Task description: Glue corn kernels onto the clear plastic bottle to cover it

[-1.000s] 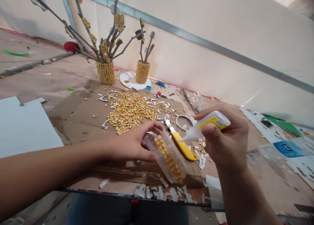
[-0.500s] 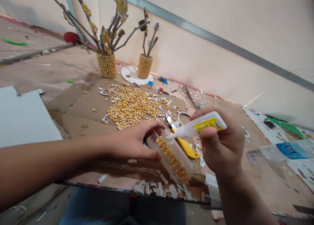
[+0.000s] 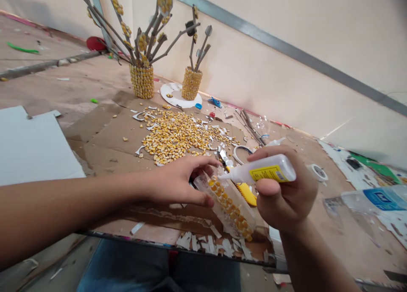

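Note:
My left hand (image 3: 187, 181) grips the upper end of a clear plastic piece (image 3: 246, 205), its thumb along the near side. Rows of yellow corn kernels (image 3: 230, 209) are stuck lengthwise on that piece. My right hand (image 3: 286, 194) is closed around a white glue bottle (image 3: 263, 169) with a yellow label. The bottle is tipped nearly level, its nozzle at the top end of the kernel rows. Behind my hands lies a pile of loose corn kernels (image 3: 174, 135) on cardboard. A yellow box cutter (image 3: 247, 193) sits partly hidden behind the plastic piece.
Two kernel-covered pots (image 3: 142, 82) with branches stand at the back, the smaller on a white disc (image 3: 168, 89). White card (image 3: 34, 145) lies left, a plastic bottle (image 3: 378, 198) right. A tape roll (image 3: 318, 172) is beyond my right hand. Paper scraps (image 3: 210, 244) line the table's near edge.
The view has shifted slightly, so the things on the table sit a little further right. The bottle has tilted closer to level, its nozzle still at the kernel rows. Both grips are unchanged.

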Action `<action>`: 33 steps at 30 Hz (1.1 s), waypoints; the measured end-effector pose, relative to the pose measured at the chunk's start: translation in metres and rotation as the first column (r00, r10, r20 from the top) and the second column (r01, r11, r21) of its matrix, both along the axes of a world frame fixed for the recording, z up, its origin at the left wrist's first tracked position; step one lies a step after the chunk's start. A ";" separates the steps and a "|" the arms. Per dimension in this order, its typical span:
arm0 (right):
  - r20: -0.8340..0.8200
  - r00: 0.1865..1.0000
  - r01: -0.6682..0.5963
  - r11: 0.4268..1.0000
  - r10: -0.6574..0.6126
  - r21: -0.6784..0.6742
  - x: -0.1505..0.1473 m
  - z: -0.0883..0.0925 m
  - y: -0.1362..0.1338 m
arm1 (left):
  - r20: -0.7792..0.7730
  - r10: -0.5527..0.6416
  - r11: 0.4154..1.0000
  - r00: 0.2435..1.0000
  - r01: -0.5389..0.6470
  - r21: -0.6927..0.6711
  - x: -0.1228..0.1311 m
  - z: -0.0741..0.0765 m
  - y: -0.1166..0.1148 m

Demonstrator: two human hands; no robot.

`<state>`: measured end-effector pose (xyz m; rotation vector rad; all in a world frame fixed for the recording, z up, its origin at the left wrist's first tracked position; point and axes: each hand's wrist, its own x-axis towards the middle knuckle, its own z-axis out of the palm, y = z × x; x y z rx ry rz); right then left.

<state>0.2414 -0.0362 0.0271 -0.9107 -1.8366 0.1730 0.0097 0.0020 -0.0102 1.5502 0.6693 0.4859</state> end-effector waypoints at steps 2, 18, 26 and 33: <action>0.017 1.000 -0.006 1.000 0.006 0.007 0.000 0.000 0.000 | -0.004 -0.004 1.000 1.000 0.004 -0.009 0.000 0.001 0.000; -0.155 0.986 0.067 0.995 -0.054 0.079 -0.009 -0.004 0.005 | -0.059 0.008 1.000 0.998 -0.009 -0.017 0.000 0.005 0.001; -0.316 0.948 0.060 0.996 -0.038 0.059 -0.011 -0.009 0.009 | -0.084 0.028 1.000 0.996 -0.029 0.000 -0.001 0.004 0.001; -0.283 0.957 0.063 0.998 -0.064 -0.013 -0.014 -0.009 0.007 | -0.053 -0.004 1.000 0.999 0.004 -0.013 -0.001 0.003 0.001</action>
